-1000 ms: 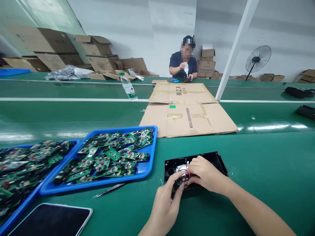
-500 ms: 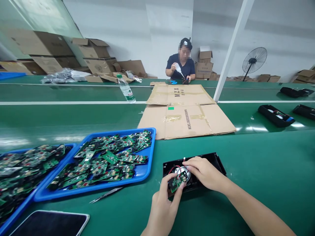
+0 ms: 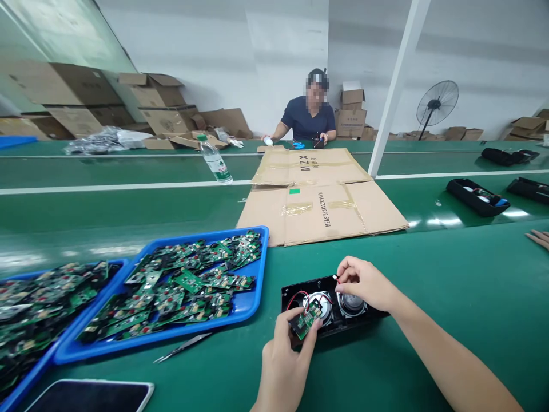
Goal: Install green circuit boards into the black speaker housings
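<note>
Between the thumb and fingers of my left hand (image 3: 285,349) is a green circuit board (image 3: 306,321), tilted over the left end of a black speaker housing (image 3: 295,292). Two round speakers sit in the housing: the left speaker (image 3: 326,306) is partly behind the board, the right speaker (image 3: 350,303) lies under my right hand. My right hand (image 3: 364,283) pinches a small white connector (image 3: 335,278) on red and black wires, above the housing's far edge. Red wire (image 3: 294,298) also loops beside the left speaker.
Blue trays of circuit boards (image 3: 263,274) stand to the left, with tweezers (image 3: 182,347) and a tablet-like device (image 3: 90,396) before them. Flattened cardboard (image 3: 309,200) lies ahead. A co-worker (image 3: 309,117) sits opposite; another person's fingers (image 3: 539,237) show at the right edge. More black housings (image 3: 478,197) lie right.
My right hand has moved right and up from the left speaker, now pinching the connector and uncovering the speakers. My left hand keeps the board. The co-worker has lowered the white bottle.
</note>
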A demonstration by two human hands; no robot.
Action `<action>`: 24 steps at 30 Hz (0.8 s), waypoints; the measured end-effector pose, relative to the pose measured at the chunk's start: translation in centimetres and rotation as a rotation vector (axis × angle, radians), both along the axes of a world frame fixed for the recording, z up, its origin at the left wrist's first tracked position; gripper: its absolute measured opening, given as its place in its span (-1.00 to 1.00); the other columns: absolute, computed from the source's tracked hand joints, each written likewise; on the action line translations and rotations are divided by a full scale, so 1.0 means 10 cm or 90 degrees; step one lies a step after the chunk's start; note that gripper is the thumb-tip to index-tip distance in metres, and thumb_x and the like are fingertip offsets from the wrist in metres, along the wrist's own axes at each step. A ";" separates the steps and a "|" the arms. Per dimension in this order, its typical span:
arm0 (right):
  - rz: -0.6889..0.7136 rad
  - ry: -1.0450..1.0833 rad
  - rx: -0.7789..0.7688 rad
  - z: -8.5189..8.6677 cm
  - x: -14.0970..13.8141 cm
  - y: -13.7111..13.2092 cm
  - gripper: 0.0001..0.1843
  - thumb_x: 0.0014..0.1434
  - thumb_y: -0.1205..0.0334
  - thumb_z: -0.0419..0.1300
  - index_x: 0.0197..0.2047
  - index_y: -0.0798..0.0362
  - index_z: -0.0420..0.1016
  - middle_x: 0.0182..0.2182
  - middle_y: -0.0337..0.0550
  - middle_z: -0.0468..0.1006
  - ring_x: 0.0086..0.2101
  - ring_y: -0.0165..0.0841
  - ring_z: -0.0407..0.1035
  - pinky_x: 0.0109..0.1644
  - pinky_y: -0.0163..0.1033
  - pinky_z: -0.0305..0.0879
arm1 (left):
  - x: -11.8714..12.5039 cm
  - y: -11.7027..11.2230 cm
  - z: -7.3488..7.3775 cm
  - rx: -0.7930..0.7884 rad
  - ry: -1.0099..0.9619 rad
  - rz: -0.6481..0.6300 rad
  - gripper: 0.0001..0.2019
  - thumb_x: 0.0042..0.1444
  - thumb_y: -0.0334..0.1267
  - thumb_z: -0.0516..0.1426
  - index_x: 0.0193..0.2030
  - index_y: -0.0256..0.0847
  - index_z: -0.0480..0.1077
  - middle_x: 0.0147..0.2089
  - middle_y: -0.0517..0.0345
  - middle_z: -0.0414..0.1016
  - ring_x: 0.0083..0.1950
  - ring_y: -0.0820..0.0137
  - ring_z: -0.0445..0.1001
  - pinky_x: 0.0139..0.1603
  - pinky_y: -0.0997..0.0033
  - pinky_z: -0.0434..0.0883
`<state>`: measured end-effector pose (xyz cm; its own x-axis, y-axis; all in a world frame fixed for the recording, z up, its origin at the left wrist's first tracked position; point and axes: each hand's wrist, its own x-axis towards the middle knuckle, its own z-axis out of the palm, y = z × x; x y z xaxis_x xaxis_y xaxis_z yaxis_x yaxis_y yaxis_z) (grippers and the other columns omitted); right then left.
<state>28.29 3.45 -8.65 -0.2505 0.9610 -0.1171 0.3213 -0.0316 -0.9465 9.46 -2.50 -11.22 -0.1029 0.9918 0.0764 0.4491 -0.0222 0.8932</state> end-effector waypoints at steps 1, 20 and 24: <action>0.022 -0.027 0.000 0.04 0.02 -0.02 -0.87 -0.01 0.35 0.27 -0.35 0.07 0.39 -0.49 -0.30 0.51 -0.41 -0.41 0.37 -0.33 -0.35 0.23 | 0.01 0.00 0.00 0.000 -0.004 0.006 -0.66 0.03 0.10 0.07 -0.21 -0.12 0.29 -0.49 0.13 0.58 -0.53 0.26 0.53 -0.61 0.41 0.36; 0.119 -0.332 0.192 0.08 -0.29 -0.22 -0.83 0.20 0.34 0.18 -0.44 0.07 0.43 -0.43 -0.24 0.49 -0.34 -0.36 0.32 -0.21 -0.23 0.11 | 0.04 -0.04 0.01 0.030 0.012 0.010 -0.71 0.05 0.03 0.08 -0.22 -0.11 0.32 -0.47 0.18 0.54 -0.56 0.28 0.51 -0.58 0.41 0.38; 0.123 -0.352 0.209 0.05 -0.30 -0.24 -0.81 0.20 0.36 0.16 -0.47 0.08 0.41 -0.46 -0.24 0.47 -0.36 -0.36 0.30 -0.21 -0.23 0.10 | 0.02 -0.03 -0.02 0.046 -0.004 -0.009 -0.75 0.05 -0.02 0.10 -0.22 -0.11 0.33 -0.40 0.16 0.56 -0.49 0.28 0.54 -0.49 0.39 0.43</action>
<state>25.25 1.07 -8.12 -0.4092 0.9123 0.0129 0.7326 0.3370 -0.5914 9.65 -2.83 -11.40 -0.0900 0.9849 0.1478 0.4432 -0.0933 0.8916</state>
